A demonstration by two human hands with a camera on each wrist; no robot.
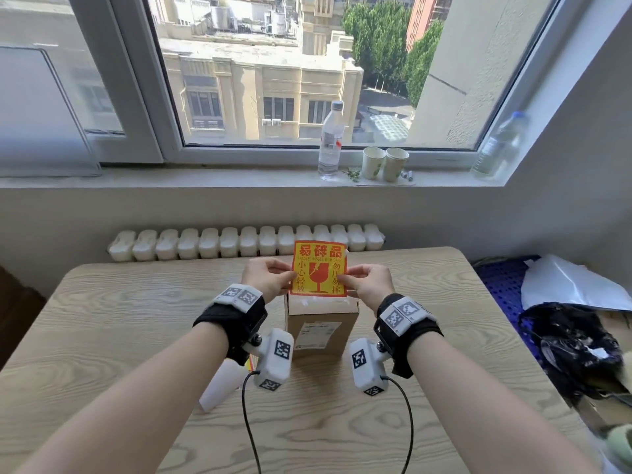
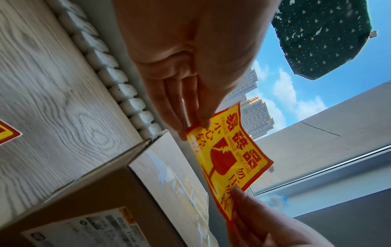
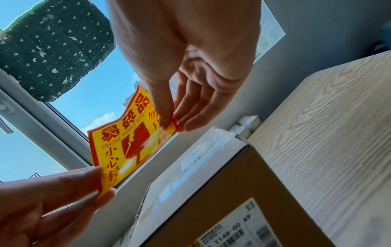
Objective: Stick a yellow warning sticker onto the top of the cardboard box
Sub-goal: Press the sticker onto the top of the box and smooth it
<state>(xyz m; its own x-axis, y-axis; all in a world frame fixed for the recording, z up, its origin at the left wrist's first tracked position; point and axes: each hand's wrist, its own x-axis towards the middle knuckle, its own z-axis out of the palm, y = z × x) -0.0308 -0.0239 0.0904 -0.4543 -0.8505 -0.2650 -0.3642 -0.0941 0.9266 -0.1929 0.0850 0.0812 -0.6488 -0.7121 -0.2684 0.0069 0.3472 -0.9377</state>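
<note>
A yellow warning sticker [image 1: 319,268] with red print and a broken-glass symbol is held upright in the air, just above the far edge of the cardboard box [image 1: 321,323]. My left hand [image 1: 290,272] pinches its left edge and my right hand [image 1: 343,278] pinches its right edge. The brown box stands on the table with a white label on its near side and tape across its top. In the left wrist view the left hand [image 2: 194,128] nips the sticker [image 2: 228,153] over the box [image 2: 105,192]. In the right wrist view the right hand [image 3: 171,122] grips the sticker [image 3: 127,142].
The wooden table [image 1: 119,319] carries a white backing sheet [image 1: 222,384] under my left wrist and another sticker [image 2: 6,133] to the left. A black bag [image 1: 574,350] lies at the right edge. A radiator [image 1: 246,242] runs behind; a bottle [image 1: 331,142] and paper cups [image 1: 384,164] stand on the sill.
</note>
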